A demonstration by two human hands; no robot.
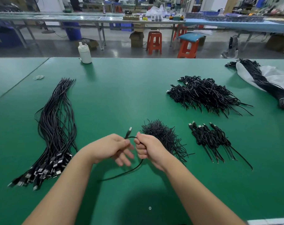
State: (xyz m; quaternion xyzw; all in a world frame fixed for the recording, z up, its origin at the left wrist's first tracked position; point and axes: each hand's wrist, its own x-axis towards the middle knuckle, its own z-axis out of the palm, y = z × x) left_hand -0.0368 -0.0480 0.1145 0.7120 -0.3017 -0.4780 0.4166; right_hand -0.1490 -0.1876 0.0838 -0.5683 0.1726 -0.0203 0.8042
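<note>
Just left of the heap of ties [160,133], above the green table [121,88], both hands hold 1 black cable [129,172]. The left hand [112,146] pinches it close behind the plug [129,129] between thumb and forefinger, with its other 3 fingers loose and half straight. The right hand [147,146] is curled into a fist round the cable a little further along, so a small arch of cable stands between the 2 hands. The rest of the cable drops out below the right fist and trails left of the heap and nearer the person, lying unwound on the table.

By my reading, the winding of this cable is only at its start: no loop is formed yet and neither hand holds a tie.

Just right of the heap lies a small group of wound cables [209,137], and beyond the heap to the right a much larger pile of wound cables [204,93]. That looks like the finished share.

Well left of the heap, a long sheaf of straight cables [56,120] lies with its plugs toward the person. Far right of the heap and beyond it, 1 bound bundle [264,80] lies on a white bag [274,75]. Both seem to be waiting, so I judge that a good half of the work is left.
</note>
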